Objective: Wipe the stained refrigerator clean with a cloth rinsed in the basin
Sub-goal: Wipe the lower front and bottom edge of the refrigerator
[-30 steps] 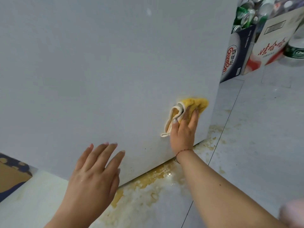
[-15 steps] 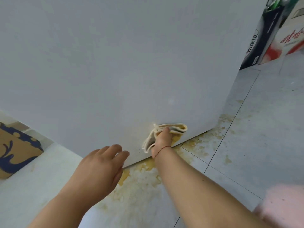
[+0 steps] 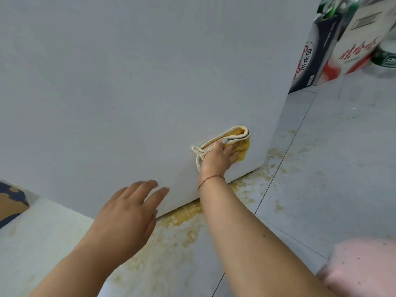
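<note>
The white refrigerator wall point(image 3: 139, 82) fills most of the view, its bottom edge meeting the floor. My right hand point(image 3: 218, 158) holds a folded yellow cloth with a cream border point(image 3: 241, 139) flat against the wall's lower right part, close to the corner. The thumb lies over the cloth's folded edge and the fingers press on its yellow face. A cream loop of the cloth hangs at the hand's left. My left hand point(image 3: 126, 213) hovers with fingers spread and straight near the wall's bottom edge, holding nothing. The basin is out of view.
Yellow-brown stains point(image 3: 184, 219) spread over the tiled floor along the refrigerator's base. Printed cartons point(image 3: 317, 52) with cans on top stand at the upper right. A brown and blue box point(image 3: 10, 202) sits at the left edge. Pink fabric point(image 3: 364, 266) shows at lower right.
My right hand has slid the cloth up and to the right from the wall's bottom edge. My left hand's fingers have straightened and spread.
</note>
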### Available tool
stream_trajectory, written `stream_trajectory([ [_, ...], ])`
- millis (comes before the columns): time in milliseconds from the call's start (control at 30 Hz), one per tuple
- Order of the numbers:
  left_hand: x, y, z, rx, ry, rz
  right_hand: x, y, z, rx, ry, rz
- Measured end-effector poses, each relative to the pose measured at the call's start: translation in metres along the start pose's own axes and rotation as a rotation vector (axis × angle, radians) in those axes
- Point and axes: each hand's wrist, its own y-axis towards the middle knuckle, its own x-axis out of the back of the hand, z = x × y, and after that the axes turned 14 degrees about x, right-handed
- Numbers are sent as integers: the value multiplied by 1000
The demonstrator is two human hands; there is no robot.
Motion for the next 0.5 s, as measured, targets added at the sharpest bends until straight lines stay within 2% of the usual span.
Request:
stream_trajectory([
  [133, -2, 14, -12, -58, 36, 1, 20, 58, -17, -8, 5, -48],
  [233, -4, 21, -19, -64, 36, 7, 37, 98, -24, -123, 13, -79],
  [300, -6, 24, -23, -66, 36, 9, 47, 135, -50, -185, 22, -129],
  [400, -9, 28, -25, -65, 54, 8, 61, 220, -142, -281, 2, -173],
  [500, -10, 30, -25, -51, 66, 19, 78, 224, -135, -398, 66, -191],
])
